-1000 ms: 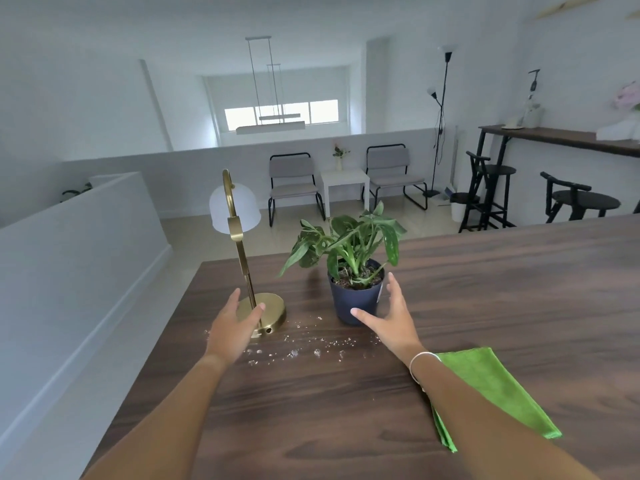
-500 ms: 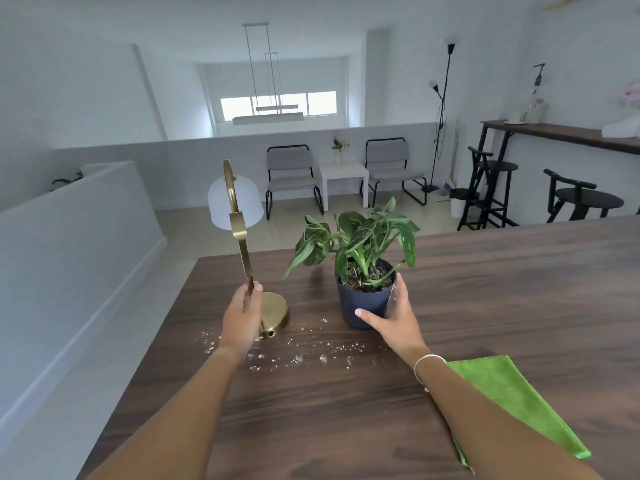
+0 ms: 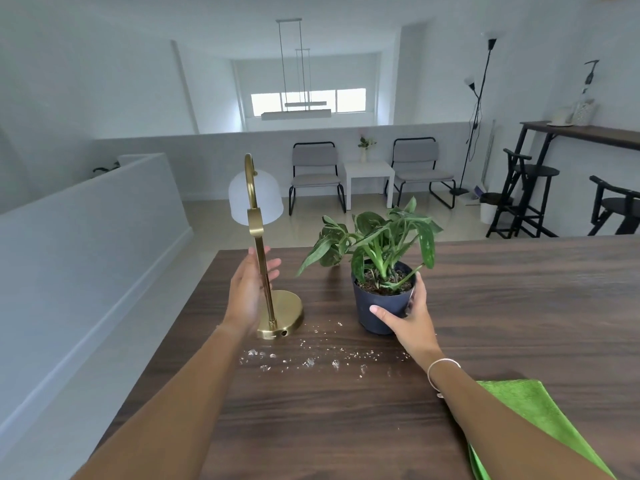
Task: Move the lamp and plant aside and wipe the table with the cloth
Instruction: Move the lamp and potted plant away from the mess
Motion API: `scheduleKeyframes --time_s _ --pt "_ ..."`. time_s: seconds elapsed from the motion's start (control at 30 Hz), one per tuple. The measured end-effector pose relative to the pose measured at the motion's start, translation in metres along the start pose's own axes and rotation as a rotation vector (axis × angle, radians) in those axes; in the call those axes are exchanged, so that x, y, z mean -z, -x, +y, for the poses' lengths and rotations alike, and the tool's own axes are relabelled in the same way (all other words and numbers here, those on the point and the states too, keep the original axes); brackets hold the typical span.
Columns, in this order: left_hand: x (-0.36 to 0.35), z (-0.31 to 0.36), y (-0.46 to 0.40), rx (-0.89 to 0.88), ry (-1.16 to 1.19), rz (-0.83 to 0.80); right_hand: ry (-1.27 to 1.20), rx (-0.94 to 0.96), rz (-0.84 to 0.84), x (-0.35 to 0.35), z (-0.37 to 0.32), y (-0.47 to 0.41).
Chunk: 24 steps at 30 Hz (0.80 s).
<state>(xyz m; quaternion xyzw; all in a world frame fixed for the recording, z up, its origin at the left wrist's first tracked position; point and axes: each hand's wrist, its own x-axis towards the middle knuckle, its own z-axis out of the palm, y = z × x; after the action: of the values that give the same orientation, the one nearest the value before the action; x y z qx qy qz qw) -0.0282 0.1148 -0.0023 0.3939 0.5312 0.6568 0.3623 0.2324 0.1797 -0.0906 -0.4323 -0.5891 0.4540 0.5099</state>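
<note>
1. Table [image 3: 519, 306] right & far of plant [image 3: 381, 258]: bare, passable.
2. Gap between lamp [image 3: 263, 271] & plant: narrow.
3. Near side: crumbs [image 3: 311, 358] centre, cloth [image 3: 540, 417] right.
4. Left of lamp: table edge close.

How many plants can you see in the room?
3. The potted plant on the table in the right hand; a small one in a vase between the chairs; leaves behind the left half-wall, mostly hidden.
</note>
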Motion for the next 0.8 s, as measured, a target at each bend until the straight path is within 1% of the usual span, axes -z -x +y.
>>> scheduleKeyframes --time_s 0.17,0.33,0.47,0.53,0.8 --pt "0.007 0.001 -0.011 0.037 0.063 -0.038 0.010 0.000 0.011 -0.001 0.000 -0.001" --pt "0.010 0.005 -0.018 0.082 0.047 -0.157 0.014 -0.005 0.010 0.002 0.000 -0.001" --pt "0.005 0.007 -0.018 0.121 0.124 -0.214 0.020 -0.015 -0.002 0.007 0.001 -0.001" --pt "0.008 0.007 -0.022 0.151 0.171 -0.262 0.020 -0.026 0.030 0.001 0.003 0.000" --pt "0.010 0.009 -0.027 0.212 0.273 -0.271 -0.002 -0.030 0.004 0.001 0.002 0.001"
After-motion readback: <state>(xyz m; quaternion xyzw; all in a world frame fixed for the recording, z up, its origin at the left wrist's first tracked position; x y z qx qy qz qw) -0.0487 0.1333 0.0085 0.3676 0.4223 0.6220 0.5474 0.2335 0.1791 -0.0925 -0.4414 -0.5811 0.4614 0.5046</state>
